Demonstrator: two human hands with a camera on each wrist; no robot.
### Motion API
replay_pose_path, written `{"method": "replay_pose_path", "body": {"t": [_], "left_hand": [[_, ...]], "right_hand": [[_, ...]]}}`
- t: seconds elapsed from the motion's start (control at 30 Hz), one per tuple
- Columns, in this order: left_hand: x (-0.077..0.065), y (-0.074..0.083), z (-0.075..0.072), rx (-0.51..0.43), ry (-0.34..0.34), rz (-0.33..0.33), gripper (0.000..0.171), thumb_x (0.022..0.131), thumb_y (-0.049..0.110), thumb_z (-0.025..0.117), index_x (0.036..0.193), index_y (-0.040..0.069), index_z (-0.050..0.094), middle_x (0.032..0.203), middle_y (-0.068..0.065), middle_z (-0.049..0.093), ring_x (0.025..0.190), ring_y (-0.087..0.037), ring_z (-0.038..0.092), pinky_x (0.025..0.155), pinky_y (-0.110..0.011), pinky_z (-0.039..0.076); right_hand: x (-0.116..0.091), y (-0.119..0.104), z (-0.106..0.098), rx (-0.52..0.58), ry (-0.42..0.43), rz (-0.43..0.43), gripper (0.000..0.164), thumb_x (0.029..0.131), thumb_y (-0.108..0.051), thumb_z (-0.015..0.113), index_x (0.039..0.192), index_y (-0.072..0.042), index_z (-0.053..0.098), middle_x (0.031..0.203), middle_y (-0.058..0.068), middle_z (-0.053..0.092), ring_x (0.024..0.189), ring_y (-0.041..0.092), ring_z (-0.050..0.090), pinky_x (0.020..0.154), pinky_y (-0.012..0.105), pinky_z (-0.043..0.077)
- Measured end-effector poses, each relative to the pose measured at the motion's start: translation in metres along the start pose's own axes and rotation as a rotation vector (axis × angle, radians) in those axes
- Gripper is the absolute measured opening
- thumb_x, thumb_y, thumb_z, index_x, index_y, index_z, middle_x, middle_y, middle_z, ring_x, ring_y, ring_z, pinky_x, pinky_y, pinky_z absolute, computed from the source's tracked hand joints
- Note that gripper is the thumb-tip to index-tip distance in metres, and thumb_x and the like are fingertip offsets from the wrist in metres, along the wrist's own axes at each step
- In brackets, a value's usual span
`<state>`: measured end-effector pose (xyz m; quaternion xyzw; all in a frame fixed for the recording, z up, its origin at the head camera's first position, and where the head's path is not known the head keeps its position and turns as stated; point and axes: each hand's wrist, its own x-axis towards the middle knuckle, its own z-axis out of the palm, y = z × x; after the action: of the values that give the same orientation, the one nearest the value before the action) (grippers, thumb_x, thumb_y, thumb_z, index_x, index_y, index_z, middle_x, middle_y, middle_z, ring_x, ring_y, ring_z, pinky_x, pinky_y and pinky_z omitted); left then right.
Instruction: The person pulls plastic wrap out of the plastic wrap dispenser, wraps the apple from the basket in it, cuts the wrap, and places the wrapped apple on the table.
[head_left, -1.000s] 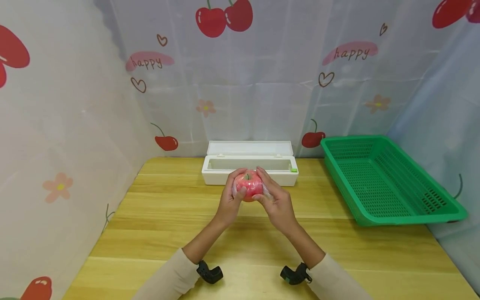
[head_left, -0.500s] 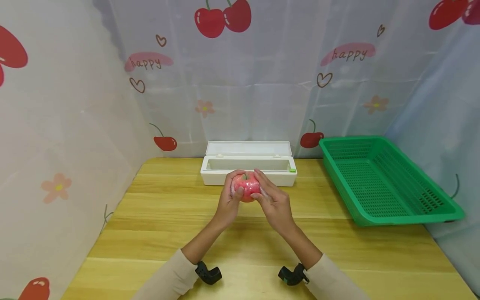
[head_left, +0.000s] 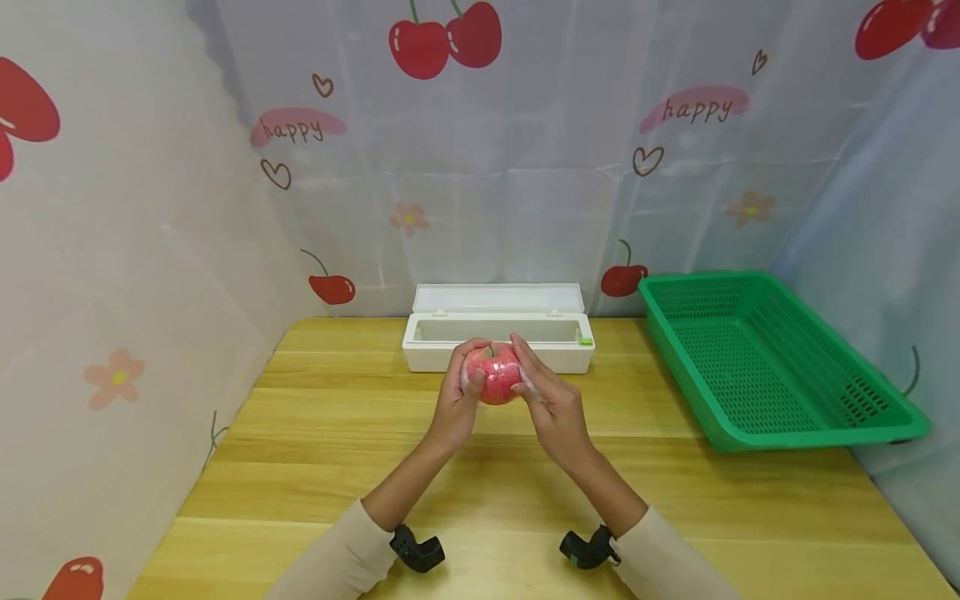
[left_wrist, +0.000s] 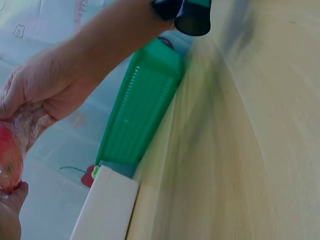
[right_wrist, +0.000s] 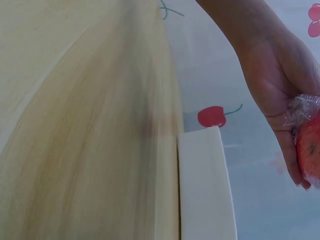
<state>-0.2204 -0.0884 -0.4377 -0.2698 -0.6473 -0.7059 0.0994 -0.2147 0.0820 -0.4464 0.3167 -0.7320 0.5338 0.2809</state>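
Note:
Between both hands, raised above the table, is a red apple [head_left: 498, 377] covered in clear plastic wrap, its stem side showing in the head view. My left hand [head_left: 456, 398] grips its left side, thumb across the front. On the other side my right hand [head_left: 553, 408] holds the apple and the bunched wrap. Crumpled film [left_wrist: 31, 122] gathers beneath the right hand's palm in the left wrist view. Loose film [right_wrist: 302, 109] also shows by the left palm in the right wrist view. The apple is cut off at the edge of both wrist views.
Behind the hands stands a long white box [head_left: 420, 357] with its lid [head_left: 498, 297] raised and a small green piece [head_left: 586, 341] at its right end. A green plastic basket [head_left: 705, 417] sits at the right of the wooden table [head_left: 337, 467]. Cherry-printed curtains surround it.
The apple has shifted slightly to the left and turned a little in the hands. The right thumb has slid from the apple's front toward its right side. Box and basket stay put.

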Motion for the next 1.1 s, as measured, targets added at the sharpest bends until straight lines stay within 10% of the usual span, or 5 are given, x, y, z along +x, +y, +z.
{"method": "replay_pose_path", "body": {"t": [0.33, 1.1], "left_hand": [[0.000, -0.020, -0.003, -0.044, 0.020, -0.034, 0.050, 0.107, 0.045, 0.046, 0.144, 0.012, 0.043, 0.138, -0.012, 0.049, 0.120, -0.028, 0.053, 0.093, -0.031, 0.056], [-0.003, 0.007, 0.006, 0.005, -0.060, -0.044, 0.056, 0.107, 0.032, 0.053, 0.147, 0.000, 0.028, 0.141, -0.018, 0.042, 0.121, -0.026, 0.050, 0.094, -0.026, 0.054]], "right_hand": [[0.000, 0.002, 0.001, -0.065, -0.012, -0.041, 0.079, 0.077, 0.001, 0.084, 0.148, -0.004, 0.051, 0.152, 0.012, 0.050, 0.139, 0.028, 0.048, 0.107, 0.029, 0.045], [-0.002, 0.002, 0.004, -0.033, 0.076, -0.064, 0.076, 0.069, 0.010, 0.084, 0.139, 0.010, 0.055, 0.142, 0.026, 0.055, 0.132, 0.040, 0.053, 0.105, 0.026, 0.045]]}}
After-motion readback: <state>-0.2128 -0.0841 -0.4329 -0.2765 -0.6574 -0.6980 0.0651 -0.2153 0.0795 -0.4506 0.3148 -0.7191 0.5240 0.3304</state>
